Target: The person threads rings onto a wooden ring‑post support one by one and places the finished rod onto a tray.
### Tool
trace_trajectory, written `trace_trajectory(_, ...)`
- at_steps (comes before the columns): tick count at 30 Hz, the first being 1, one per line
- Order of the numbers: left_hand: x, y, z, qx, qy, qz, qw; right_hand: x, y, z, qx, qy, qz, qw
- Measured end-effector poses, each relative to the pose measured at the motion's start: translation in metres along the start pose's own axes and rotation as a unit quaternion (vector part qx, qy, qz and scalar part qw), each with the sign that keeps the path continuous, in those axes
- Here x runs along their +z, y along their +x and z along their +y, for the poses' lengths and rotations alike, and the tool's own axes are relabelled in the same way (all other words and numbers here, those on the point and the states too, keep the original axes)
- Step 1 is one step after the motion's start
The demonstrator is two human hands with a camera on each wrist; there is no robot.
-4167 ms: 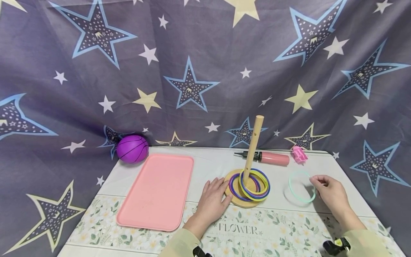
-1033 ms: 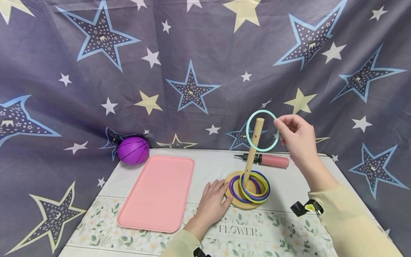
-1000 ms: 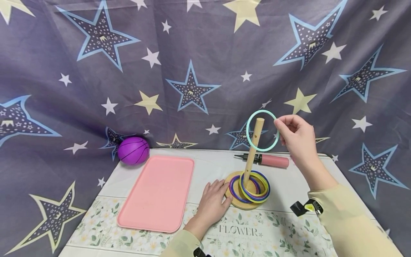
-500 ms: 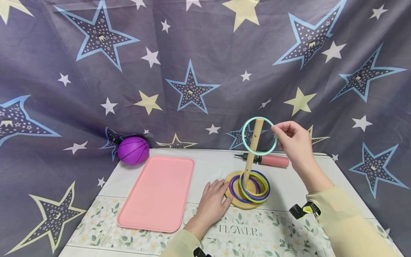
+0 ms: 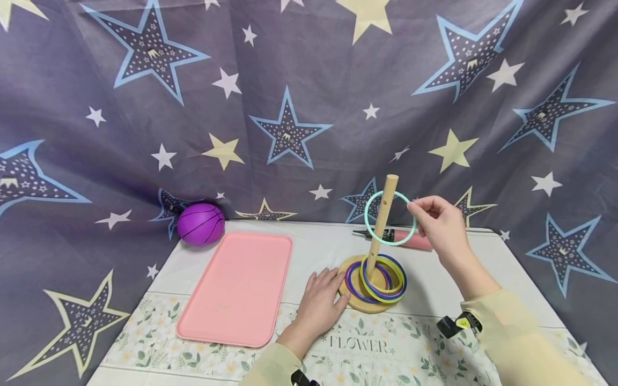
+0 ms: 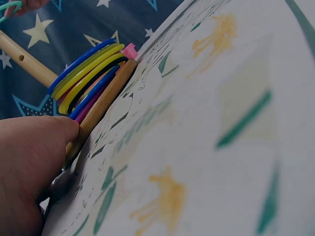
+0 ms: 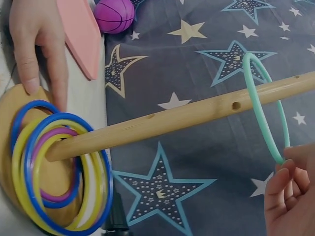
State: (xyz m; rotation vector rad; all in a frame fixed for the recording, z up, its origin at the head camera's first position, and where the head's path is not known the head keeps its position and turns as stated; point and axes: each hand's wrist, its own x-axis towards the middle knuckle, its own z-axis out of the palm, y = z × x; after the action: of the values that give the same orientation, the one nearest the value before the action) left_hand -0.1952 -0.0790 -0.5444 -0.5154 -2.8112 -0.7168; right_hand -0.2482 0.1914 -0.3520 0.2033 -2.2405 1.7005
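Note:
A wooden peg (image 5: 381,225) stands tilted on a round wooden base (image 5: 354,305), with several blue, yellow and purple rings (image 5: 383,276) stacked at its foot. My right hand (image 5: 416,213) pinches a mint-green ring (image 5: 366,219) by its right edge; the ring encircles the upper part of the peg. In the right wrist view the mint-green ring (image 7: 258,103) sits around the peg (image 7: 187,118) beside a small hole. My left hand (image 5: 333,284) lies flat on the table, fingertips against the base's left edge. The left wrist view has the thumb (image 6: 29,162) at the base (image 6: 106,101).
A pink tray (image 5: 238,287) lies left of my left hand. A purple ball (image 5: 199,223) rests at the table's back left corner. A pink pump (image 5: 412,239) lies behind the peg. A starred cloth hangs behind; a floral table cover (image 5: 376,346) spans the front.
My right hand lifted the mint-green ring off the table, carried it above the peg, and has now lowered it over the peg's top. The left hand has stayed put.

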Motion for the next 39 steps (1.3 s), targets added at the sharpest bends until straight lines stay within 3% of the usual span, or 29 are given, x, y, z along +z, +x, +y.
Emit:
trace_trajectory(9,0.000,0.002,0.000,-0.005,0.012,-0.011,0.9999,0.001,-0.009,0.020,0.025,0.007,-0.009,1.000)
trace_trajectory(17,-0.002,0.001,0.002,0.002,0.004,0.001,1.0000,0.001,-0.018,0.030,0.027,-0.003,-0.018,0.999)
trace_trajectory(39,-0.002,0.002,0.001,-0.001,-0.003,-0.006,1.0000,0.002,-0.031,0.053,0.065,0.000,-0.018,0.998)
